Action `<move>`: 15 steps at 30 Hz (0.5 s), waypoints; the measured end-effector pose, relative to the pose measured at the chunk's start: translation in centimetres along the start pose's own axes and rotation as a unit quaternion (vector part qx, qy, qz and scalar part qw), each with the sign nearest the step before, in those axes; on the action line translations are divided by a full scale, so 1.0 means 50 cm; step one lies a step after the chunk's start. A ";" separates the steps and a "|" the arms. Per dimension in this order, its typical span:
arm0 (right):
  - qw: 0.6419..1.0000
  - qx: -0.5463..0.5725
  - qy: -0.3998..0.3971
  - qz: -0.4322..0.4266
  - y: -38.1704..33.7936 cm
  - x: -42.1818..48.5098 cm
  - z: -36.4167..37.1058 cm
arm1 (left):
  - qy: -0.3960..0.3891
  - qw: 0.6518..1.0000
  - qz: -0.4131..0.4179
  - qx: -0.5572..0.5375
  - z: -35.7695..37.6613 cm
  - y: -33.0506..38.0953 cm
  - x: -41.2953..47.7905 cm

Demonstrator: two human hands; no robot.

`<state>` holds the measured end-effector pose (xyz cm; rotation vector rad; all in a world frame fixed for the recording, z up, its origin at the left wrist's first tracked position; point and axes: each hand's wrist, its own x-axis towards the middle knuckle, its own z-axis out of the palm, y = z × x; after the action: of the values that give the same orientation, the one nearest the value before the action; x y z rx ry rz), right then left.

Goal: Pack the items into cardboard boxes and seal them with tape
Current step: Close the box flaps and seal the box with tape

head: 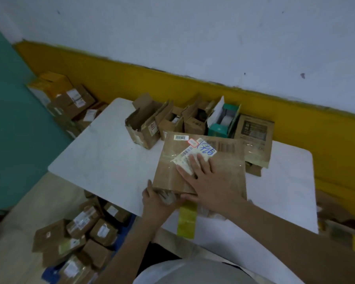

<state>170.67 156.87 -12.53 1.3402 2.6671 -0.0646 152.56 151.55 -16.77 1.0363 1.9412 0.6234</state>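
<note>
A flat brown cardboard box [223, 160] with white shipping labels lies near the front edge of the white table [103, 152]. My right hand [205, 177] presses flat on its top, fingers spread over a label. My left hand [158, 199] holds the box's near-left edge, its fingers curled under the flap. A strip of yellowish tape [187, 220] hangs from the near edge of the box down over the table.
Several small open cardboard boxes [143, 126] and a teal box [221, 121] stand along the table's back. A printed brown box [254, 136] sits behind the flat one. Sealed parcels [82, 232] are piled on the floor at left, more parcels [70, 101] in the corner.
</note>
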 end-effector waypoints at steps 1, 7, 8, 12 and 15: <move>1.000 -0.003 -0.004 0.001 -0.003 0.002 0.004 | -0.019 0.998 0.037 -0.044 -0.004 -0.005 0.016; 0.999 -0.018 -0.029 0.003 -0.003 0.017 0.005 | 0.038 0.984 0.084 -0.150 0.013 -0.023 0.025; 0.999 -0.015 -0.034 0.004 -0.008 0.016 0.002 | 0.039 0.985 0.080 -0.151 0.013 -0.023 0.020; 0.999 0.013 -0.042 0.000 -0.020 0.024 -0.031 | 0.059 0.984 0.085 -0.142 -0.019 0.000 0.010; 0.994 0.082 -0.072 -0.001 0.019 0.062 -0.097 | 0.079 0.991 0.084 -0.071 -0.061 0.051 0.014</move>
<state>169.04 160.43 -8.18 1.3224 2.5898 -0.3744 150.87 153.40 -13.62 1.0940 1.9253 0.9498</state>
